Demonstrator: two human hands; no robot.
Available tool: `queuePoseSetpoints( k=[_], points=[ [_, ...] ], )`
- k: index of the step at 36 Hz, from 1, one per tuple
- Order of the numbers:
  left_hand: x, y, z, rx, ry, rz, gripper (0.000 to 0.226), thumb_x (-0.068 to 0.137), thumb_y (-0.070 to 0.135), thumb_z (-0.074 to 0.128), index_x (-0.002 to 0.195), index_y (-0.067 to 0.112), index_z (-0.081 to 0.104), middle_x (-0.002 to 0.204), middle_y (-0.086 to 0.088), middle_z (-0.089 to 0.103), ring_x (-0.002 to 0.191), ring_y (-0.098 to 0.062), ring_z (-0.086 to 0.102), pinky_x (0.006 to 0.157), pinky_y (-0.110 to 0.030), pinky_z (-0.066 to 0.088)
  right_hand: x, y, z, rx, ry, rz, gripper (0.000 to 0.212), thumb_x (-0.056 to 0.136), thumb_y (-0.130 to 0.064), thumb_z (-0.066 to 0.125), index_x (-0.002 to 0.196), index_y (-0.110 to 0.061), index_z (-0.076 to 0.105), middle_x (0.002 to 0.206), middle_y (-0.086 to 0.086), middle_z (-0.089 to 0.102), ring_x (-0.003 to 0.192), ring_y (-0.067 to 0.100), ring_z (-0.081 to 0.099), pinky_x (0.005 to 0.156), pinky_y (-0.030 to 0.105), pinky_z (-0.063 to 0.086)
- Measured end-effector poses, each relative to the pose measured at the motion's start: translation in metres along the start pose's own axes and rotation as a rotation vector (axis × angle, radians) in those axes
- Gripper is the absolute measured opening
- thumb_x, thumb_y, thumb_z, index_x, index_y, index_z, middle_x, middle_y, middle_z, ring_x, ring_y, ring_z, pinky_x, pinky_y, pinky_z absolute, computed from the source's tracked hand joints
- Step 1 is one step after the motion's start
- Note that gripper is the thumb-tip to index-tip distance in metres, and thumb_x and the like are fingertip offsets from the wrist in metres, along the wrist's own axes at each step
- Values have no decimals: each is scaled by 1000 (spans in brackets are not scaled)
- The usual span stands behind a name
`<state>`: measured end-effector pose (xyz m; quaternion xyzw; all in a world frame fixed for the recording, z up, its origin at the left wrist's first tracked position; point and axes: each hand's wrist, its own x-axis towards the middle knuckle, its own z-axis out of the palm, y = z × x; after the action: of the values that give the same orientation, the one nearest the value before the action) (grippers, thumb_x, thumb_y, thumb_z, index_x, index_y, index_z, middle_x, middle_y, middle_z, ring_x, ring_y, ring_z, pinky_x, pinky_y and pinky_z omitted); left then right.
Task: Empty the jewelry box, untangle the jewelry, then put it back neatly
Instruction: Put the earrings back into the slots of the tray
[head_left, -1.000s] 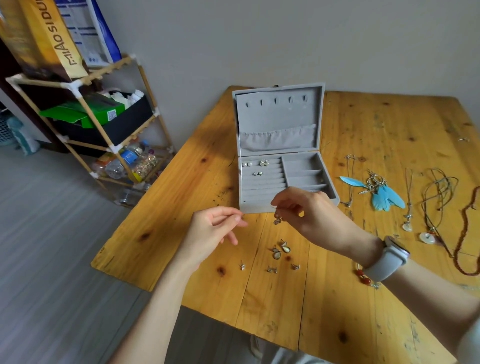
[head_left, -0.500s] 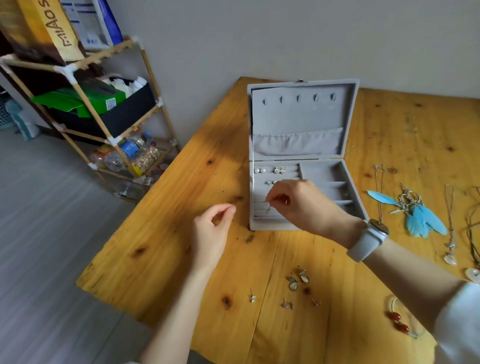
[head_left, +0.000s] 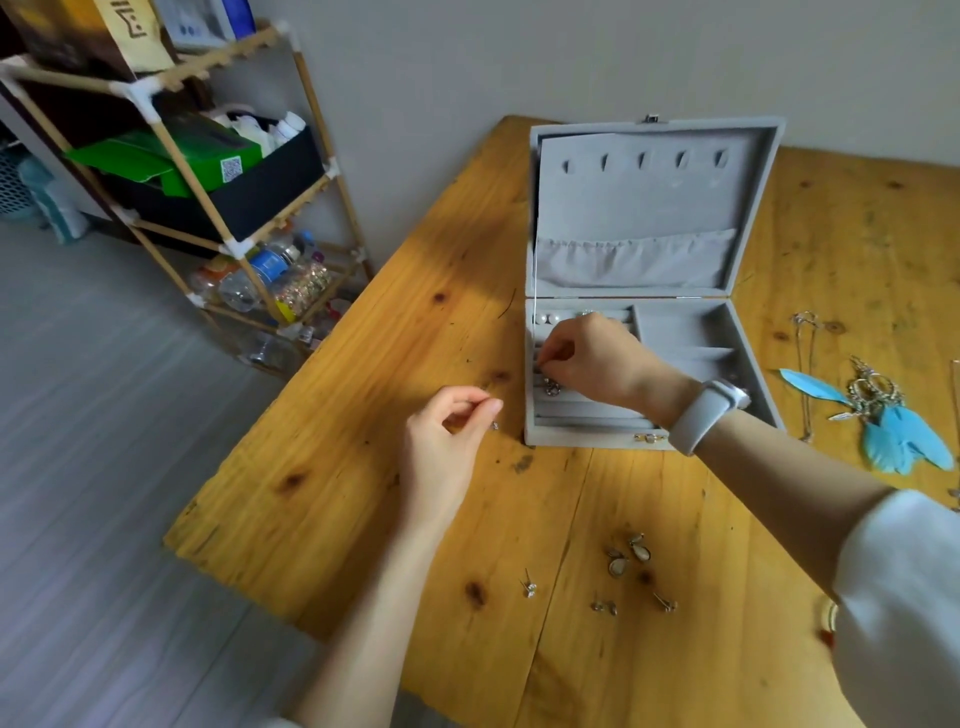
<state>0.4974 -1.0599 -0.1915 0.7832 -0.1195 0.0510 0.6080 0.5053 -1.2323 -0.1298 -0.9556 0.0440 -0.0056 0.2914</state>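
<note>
From the head camera we see our right hand (head_left: 587, 358) pinching an earring (head_left: 551, 387) into the ring rolls of the open jewelry box (head_left: 649, 291), while our left hand (head_left: 452, 441) pinches its mate. Restocking appears underway; next likely calls for seating that second piece alongside.

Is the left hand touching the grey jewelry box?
Apart. In the head view, bare table wood shows between the left hand and the jewelry box.

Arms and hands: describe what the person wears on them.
The left hand and its forearm are bare, with no sleeve or jewelry visible. The right hand has a light grey watch strapped at the wrist, and a white sleeve covers the upper arm.
</note>
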Motion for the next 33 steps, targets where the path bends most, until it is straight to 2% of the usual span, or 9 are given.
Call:
queuePoseSetpoints(
  k=[4, 7, 11, 14, 19, 22, 25, 28, 33],
  points=[
    [-1, 1, 0, -50, -1, -15, 18, 78, 10, 71, 77, 28, 68, 75, 13, 70, 74, -5, 66, 69, -15, 50, 3, -3, 1, -62, -2, 21, 23, 78, 0, 51, 82, -8, 72, 86, 8, 71, 87, 22, 58, 63, 11, 31],
    [-1, -1, -1, -54, 13, -19, 20, 78, 11, 70, 79, 31, 69, 76, 16, 70, 75, -4, 67, 71, -15, 50, 5, -5, 4, -93, 0, 49, 24, 78, 1, 50, 80, -7, 73, 85, 10, 71, 88, 24, 59, 67, 21, 41],
    [-1, -3, -2, -42, 23, -20, 24, 81, 12, 67, 83, 36, 68, 73, 20, 70, 73, -3, 67, 70, -13, 48, 5, -4, 8, -70, 26, 65, 20, 78, 2, 51, 78, 0, 71, 80, 15, 71, 81, 25, 61, 62, 23, 43],
    [-1, -3, -1, -45, 18, -32, 24, 83, 11, 65, 86, 35, 68, 72, 20, 70, 72, -4, 67, 70, -14, 50, 1, 0, 12, -9, 61, 72, 16, 80, 2, 54, 79, 1, 70, 80, 16, 70, 70, 23, 57, 55, 20, 38],
    [-2, -1, -1, -45, 19, -43, 19, 84, 8, 64, 89, 26, 69, 77, 15, 70, 73, -4, 67, 72, -15, 50, -8, 5, 19, 3, 133, 32, 14, 85, -6, 54, 86, -5, 68, 91, 14, 66, 89, 29, 57, 74, 29, 42],
    [-3, 1, -1, -51, 8, -61, 18, 83, 7, 64, 86, 24, 69, 79, 10, 71, 74, -8, 68, 75, -23, 53, -15, 8, 20, 11, 176, -1, 19, 88, -6, 51, 94, -2, 69, 98, 16, 65, 96, 30, 57, 77, 26, 37],
    [-3, 2, -1, -51, -1, -62, 18, 83, 6, 64, 85, 23, 68, 79, 8, 71, 75, -10, 68, 76, -28, 53, -26, 11, 17, 45, 233, -26, 22, 89, -5, 50, 102, -6, 67, 104, 11, 68, 99, 27, 60, 83, 26, 42],
    [-2, 2, 0, -35, -4, -53, 21, 83, 6, 64, 82, 27, 68, 79, 8, 71, 75, -10, 68, 76, -29, 53, -33, 15, 17, 31, 216, -43, 25, 89, -5, 48, 105, -7, 66, 107, 12, 65, 102, 29, 58, 88, 32, 43],
    [-3, 2, 0, -9, -17, -50, 26, 83, 7, 64, 80, 33, 66, 79, 10, 71, 75, -9, 68, 75, -26, 53, -40, 19, 25, -72, 155, -100, 31, 91, -9, 44, 116, -14, 62, 112, 10, 57, 106, 30, 46, 92, 30, 36]
  ],
)
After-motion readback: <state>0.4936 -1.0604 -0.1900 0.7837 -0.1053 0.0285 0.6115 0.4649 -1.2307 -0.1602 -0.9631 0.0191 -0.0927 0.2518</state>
